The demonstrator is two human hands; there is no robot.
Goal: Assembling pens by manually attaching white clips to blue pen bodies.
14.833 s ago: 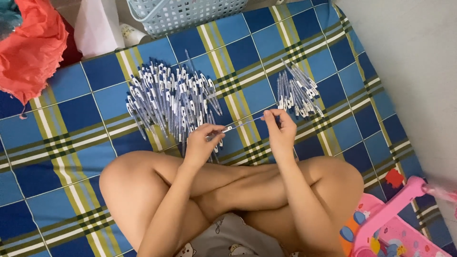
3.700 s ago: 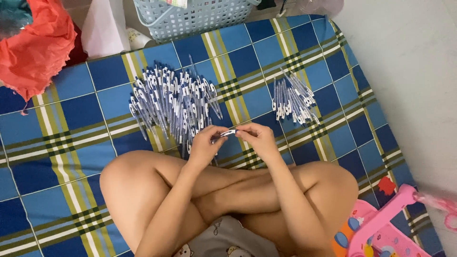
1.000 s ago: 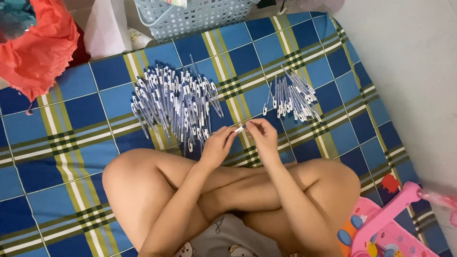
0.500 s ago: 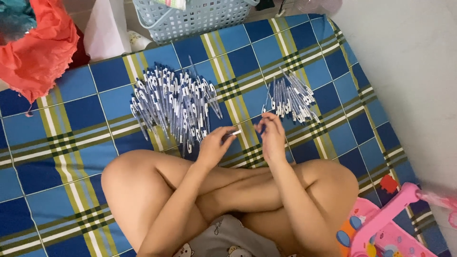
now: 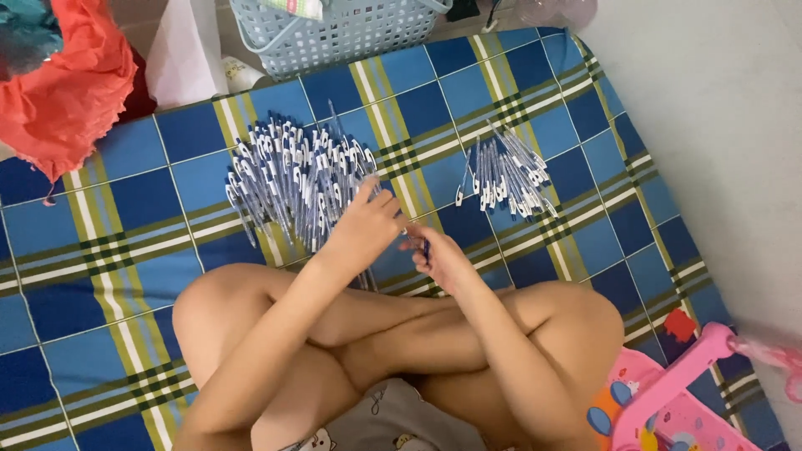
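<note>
Pens lie in two piles: we count one large pile (image 5: 296, 179) and one small pile (image 5: 505, 175). Left hand (image 5: 363, 230) reaches open; right hand (image 5: 439, 259) grips one pen (image 5: 424, 247).

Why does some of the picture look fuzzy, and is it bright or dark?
Head view: bright, even light with soft shadows; the big pen pile is sharp, the left hand and right hand slightly blurred, and the pink toy at the corner smeared.

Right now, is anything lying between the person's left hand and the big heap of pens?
Nothing visible. The left hand already reaches onto the near edge of the big pen heap, on the checked mat. The right hand is beside it.
</note>
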